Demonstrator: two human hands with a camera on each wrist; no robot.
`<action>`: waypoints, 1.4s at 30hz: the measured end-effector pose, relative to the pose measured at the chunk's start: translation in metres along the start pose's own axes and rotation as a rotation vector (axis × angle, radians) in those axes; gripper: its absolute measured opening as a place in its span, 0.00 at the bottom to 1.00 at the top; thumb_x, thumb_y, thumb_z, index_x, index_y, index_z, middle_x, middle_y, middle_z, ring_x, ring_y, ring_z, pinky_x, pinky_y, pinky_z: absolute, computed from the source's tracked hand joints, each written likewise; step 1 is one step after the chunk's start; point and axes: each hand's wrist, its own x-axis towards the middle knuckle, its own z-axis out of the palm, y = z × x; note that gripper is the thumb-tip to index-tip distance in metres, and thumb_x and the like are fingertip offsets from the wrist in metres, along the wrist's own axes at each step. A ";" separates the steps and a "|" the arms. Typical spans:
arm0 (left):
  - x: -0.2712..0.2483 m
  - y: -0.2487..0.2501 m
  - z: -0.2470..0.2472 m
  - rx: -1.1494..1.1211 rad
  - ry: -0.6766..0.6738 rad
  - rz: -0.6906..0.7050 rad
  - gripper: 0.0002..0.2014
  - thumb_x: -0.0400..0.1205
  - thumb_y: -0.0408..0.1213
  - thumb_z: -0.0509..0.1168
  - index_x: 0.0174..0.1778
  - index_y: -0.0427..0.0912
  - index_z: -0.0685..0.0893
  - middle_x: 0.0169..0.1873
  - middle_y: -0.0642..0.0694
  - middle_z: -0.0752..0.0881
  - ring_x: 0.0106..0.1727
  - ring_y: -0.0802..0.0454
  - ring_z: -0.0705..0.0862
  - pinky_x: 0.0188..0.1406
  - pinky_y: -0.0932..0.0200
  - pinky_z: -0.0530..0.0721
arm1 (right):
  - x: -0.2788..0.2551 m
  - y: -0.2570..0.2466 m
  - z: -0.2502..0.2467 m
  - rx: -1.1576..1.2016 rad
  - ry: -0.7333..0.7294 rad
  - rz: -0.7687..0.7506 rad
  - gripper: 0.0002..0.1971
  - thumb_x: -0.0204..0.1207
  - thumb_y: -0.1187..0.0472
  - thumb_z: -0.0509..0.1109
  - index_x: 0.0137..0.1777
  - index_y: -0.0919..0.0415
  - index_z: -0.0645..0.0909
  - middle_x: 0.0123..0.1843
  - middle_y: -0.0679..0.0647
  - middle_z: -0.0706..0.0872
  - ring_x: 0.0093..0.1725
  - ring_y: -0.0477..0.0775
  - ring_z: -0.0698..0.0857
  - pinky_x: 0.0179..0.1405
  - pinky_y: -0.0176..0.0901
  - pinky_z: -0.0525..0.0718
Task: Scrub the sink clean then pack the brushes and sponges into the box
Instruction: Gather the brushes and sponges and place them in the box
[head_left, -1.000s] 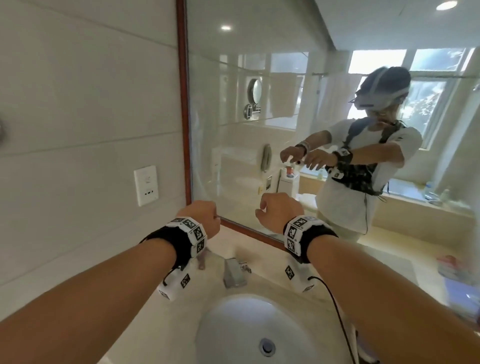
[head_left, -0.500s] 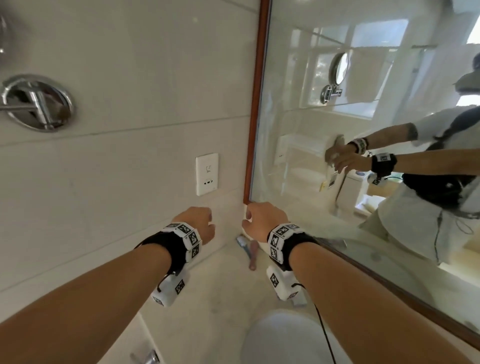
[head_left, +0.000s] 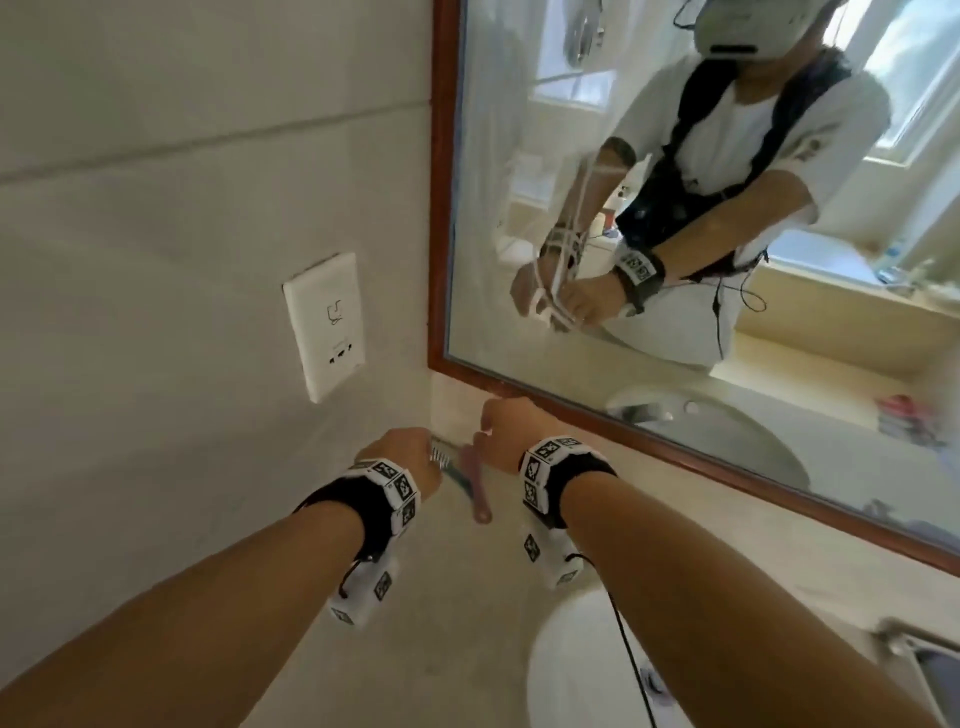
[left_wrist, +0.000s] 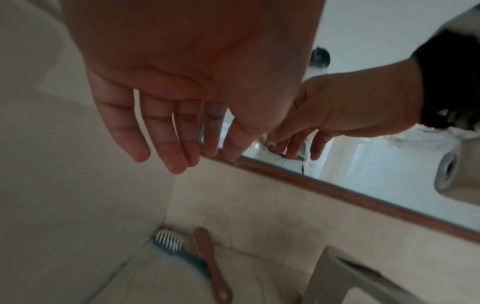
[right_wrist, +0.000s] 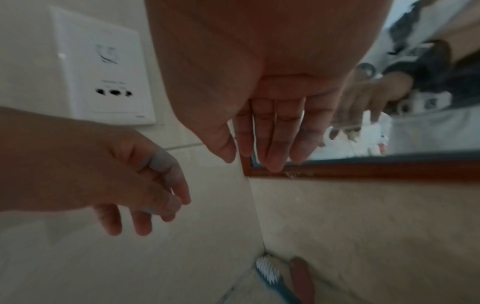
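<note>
1. Teal-handled brush (left_wrist: 179, 250) and pink brush (left_wrist: 211, 263) lay side by side in the counter (head_left: 457, 587) corner, under the mirror (head_left: 675, 447).
2. Left hand (left_wrist: 182, 86) and right hand (right_wrist: 262, 98) hovered above, fingers loose, holding nothing.
3. Light, stiff plastic, likely slippery; best pinched mid-handle.

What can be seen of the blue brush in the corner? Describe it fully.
The blue brush has a slim blue handle, plastic by the look, and white bristles pointing up and sideways. It lies flat on the beige counter, head tucked into the wall corner, touching or nearly touching a brown brush beside it. Neither hand touches it; its handle end runs out of view.
</note>
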 end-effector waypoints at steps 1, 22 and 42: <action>0.010 -0.002 0.007 0.011 -0.037 0.008 0.11 0.82 0.44 0.64 0.59 0.49 0.83 0.58 0.46 0.85 0.56 0.43 0.85 0.55 0.54 0.84 | 0.008 0.000 0.010 0.027 -0.014 0.040 0.14 0.78 0.47 0.65 0.54 0.56 0.82 0.52 0.56 0.86 0.48 0.60 0.85 0.45 0.48 0.85; 0.149 -0.031 0.189 0.144 -0.235 -0.035 0.27 0.86 0.50 0.55 0.82 0.53 0.59 0.68 0.38 0.69 0.67 0.36 0.70 0.60 0.41 0.74 | 0.107 0.058 0.212 0.276 -0.245 0.280 0.19 0.78 0.52 0.70 0.62 0.60 0.71 0.58 0.59 0.80 0.56 0.63 0.82 0.49 0.51 0.82; 0.134 -0.052 0.208 0.160 -0.139 0.080 0.13 0.78 0.32 0.64 0.58 0.43 0.82 0.56 0.43 0.81 0.57 0.43 0.79 0.50 0.51 0.78 | 0.074 0.093 0.216 0.263 -0.291 0.411 0.13 0.81 0.51 0.61 0.58 0.58 0.76 0.52 0.57 0.83 0.42 0.59 0.80 0.38 0.46 0.78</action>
